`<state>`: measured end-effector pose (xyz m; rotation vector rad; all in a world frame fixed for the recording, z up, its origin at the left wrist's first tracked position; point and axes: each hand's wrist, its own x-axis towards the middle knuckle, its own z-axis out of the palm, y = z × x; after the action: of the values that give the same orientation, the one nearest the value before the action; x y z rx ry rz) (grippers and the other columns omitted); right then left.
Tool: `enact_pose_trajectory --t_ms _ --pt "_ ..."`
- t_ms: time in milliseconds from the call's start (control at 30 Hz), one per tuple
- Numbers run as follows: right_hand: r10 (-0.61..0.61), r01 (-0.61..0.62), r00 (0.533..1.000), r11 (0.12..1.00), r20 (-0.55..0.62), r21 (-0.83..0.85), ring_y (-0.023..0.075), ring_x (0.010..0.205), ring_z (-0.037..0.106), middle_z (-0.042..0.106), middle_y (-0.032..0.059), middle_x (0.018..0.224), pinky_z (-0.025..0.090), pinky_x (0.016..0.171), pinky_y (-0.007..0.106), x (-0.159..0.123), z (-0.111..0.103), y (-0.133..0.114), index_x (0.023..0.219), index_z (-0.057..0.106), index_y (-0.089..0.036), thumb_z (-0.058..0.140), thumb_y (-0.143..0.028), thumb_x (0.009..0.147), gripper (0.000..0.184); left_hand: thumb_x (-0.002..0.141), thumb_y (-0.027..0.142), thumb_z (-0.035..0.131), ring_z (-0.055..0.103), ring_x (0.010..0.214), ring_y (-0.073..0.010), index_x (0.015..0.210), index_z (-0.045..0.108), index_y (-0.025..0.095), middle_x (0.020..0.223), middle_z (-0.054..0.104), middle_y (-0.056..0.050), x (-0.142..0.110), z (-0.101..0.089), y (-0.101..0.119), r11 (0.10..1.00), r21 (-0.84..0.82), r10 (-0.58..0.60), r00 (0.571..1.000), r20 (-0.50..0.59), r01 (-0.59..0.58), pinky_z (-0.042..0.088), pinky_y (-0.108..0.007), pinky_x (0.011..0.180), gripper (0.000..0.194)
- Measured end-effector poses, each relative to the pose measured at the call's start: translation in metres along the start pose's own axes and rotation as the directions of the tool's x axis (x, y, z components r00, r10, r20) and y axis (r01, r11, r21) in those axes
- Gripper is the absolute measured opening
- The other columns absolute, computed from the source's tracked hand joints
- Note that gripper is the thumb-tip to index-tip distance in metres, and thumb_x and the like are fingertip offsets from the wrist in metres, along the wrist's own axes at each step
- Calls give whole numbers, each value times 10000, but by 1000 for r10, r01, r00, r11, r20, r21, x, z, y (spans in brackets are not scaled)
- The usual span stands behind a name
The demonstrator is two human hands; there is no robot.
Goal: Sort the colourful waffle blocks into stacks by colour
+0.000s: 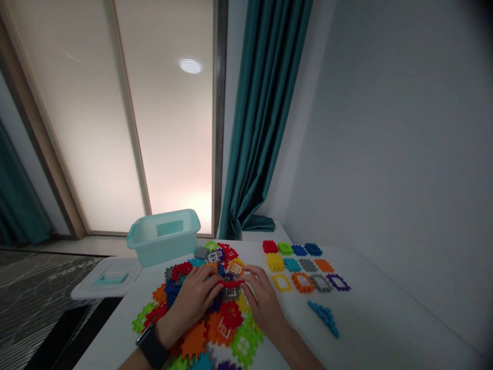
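Note:
A thin red toothed building piece (pixel 232 283), seen nearly edge-on, spans the gap between my two hands above a heap of pieces. My left hand (pixel 197 292), with a dark watch on its wrist, is closed on the left end of it. At the right end, the fingers of my right hand (pixel 259 294) pinch the same piece. Below and around both hands spreads the heap of colourful notched plastic pieces, among them an orange one (pixel 193 340), a red one (pixel 231 314) and a green window piece (pixel 244 345).
Right of the heap, small stacks stand in rows, including a yellow stack (pixel 275 262) and a purple frame (pixel 338 282). Blue joined pieces (pixel 324 318) lie nearer. A teal bin (pixel 167 249) and its white lid (pixel 106 285) are at the left on the white table (pixel 370 329).

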<state>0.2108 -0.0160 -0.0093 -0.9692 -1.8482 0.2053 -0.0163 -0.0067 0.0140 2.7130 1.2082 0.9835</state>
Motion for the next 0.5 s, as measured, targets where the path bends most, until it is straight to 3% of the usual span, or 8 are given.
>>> enact_pose_trajectory --t_ms 100,233,333,500 --pt "141 -137 990 983 -27 119 245 1068 618 630 86 1085 522 947 393 4 1 -5 918 656 -239 537 -262 964 130 1068 363 367 584 953 -229 952 632 205 1018 621 -86 1 0 3 977 -199 -75 997 -7 72 489 -359 848 329" --pt "296 -283 955 907 4 312 232 984 620 605 69 994 543 859 350 8 3 -7 795 623 -224 577 -364 935 203 1075 444 323 570 906 -201 865 569 206 941 577 -55 3 2 6 875 -449 -193 981 23 183 501 -337 852 402" --pt "357 -341 933 840 43 421 221 935 612 598 61 975 553 795 324 9 4 -6 766 608 -221 582 -420 928 258 1065 516 310 550 919 -197 805 518 210 925 560 -46 4 2 8 825 -521 -223 973 54 219 492 -336 881 452" --pt "405 -390 912 803 67 450 225 918 606 604 48 936 539 738 299 9 3 -5 748 610 -225 605 -477 902 295 1053 561 305 534 924 -198 797 497 211 945 557 -45 6 0 11 800 -551 -212 971 109 237 489 -336 867 474"
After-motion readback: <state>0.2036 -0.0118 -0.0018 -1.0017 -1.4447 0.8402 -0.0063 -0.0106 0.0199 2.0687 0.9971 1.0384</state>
